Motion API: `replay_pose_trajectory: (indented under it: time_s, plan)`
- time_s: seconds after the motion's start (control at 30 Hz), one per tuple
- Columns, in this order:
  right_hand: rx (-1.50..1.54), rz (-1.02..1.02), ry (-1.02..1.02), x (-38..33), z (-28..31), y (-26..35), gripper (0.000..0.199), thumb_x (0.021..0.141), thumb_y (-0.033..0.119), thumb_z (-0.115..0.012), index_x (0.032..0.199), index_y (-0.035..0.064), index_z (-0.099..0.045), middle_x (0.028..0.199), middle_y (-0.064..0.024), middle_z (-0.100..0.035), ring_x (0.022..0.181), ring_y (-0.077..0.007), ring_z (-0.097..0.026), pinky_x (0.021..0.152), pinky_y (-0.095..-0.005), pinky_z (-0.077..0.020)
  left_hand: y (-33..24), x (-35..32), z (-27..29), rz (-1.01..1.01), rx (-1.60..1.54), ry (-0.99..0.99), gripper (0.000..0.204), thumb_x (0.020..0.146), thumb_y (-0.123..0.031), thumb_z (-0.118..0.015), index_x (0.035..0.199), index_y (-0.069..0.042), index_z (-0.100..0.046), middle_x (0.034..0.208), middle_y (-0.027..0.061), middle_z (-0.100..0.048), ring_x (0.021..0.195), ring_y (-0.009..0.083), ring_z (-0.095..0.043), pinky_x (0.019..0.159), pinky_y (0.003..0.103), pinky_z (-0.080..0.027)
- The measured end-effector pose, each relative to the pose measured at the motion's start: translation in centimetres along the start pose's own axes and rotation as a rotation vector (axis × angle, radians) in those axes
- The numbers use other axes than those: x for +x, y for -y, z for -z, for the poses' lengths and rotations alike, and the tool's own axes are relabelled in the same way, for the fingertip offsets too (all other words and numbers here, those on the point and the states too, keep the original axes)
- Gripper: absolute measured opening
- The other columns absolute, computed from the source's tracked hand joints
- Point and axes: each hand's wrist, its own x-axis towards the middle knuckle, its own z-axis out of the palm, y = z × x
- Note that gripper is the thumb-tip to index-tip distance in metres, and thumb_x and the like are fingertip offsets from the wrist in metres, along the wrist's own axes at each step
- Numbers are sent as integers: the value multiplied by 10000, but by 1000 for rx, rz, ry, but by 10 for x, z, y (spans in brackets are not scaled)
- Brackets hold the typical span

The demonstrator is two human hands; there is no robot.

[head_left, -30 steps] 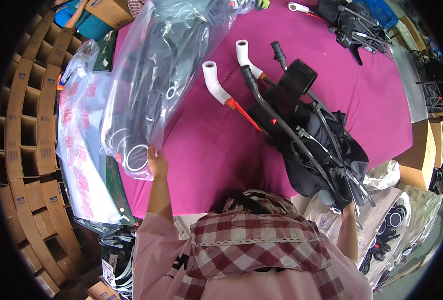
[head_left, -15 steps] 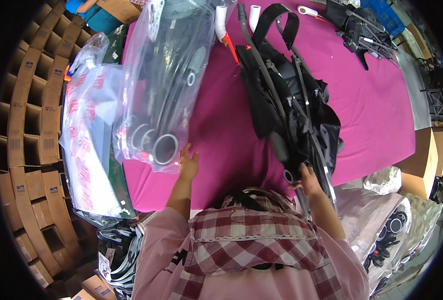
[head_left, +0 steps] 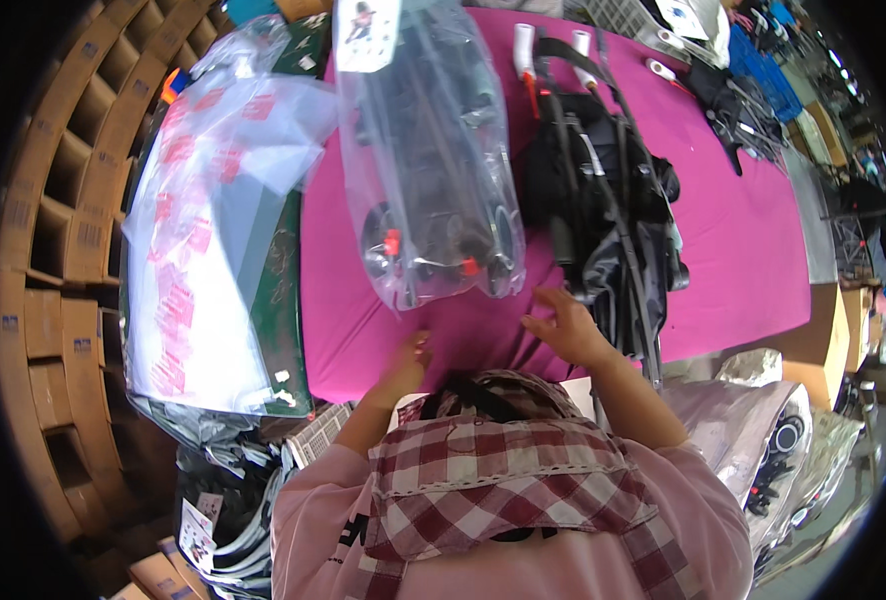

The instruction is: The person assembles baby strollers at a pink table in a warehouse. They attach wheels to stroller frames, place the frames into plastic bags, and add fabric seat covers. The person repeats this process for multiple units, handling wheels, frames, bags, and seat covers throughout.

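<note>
A folded stroller in a clear plastic bag lies lengthwise on the magenta cloth. Red parts show at its near end, and a printed card is at the far end. To its right lies an unwrapped folded black stroller with white-covered handles at the far end. My right hand is open and empty, fingers apart, between the bag's near end and the black stroller. My left hand, slightly blurred, is over the cloth just short of the bag, its fingers loosely apart with nothing visible in them.
The magenta cloth covers the table. Clear plastic bags with red print lie along its left side. Cardboard boxes are stacked farther left. More folded black frames lie at the far right, and wrapped goods stand at the near right.
My right hand has let go of the black stroller and moved left. The bagged stroller now lies with another side up, red parts showing. My left hand has drawn back from it. The view has shifted.
</note>
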Motion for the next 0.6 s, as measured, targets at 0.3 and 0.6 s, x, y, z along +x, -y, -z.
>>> replay_pose_trajectory:
  time_s: [0.3, 0.6]
  plan:
    - [751, -389, 109, 123, -97, -68, 421, 979, 424, -598, 1231, 89, -639, 1172, -26, -658, 1036, -175, -633, 846, -310, -515, 65, -159, 53, 314, -240, -584, 326, 953, -150, -654, 1248, -13, -624, 1139, 188, -701, 969, 255, -720, 848, 345, -570]
    - [773, -277, 517, 132, -216, 74, 899, 994, 622, -492, 1564, -5, -193, 1394, -260, -511, 1279, -344, -558, 1095, -413, -414, 89, -268, 66, 617, -193, -810, 345, 936, -221, -642, 1235, -48, -648, 1223, 197, -635, 1082, 349, -656, 959, 409, -512]
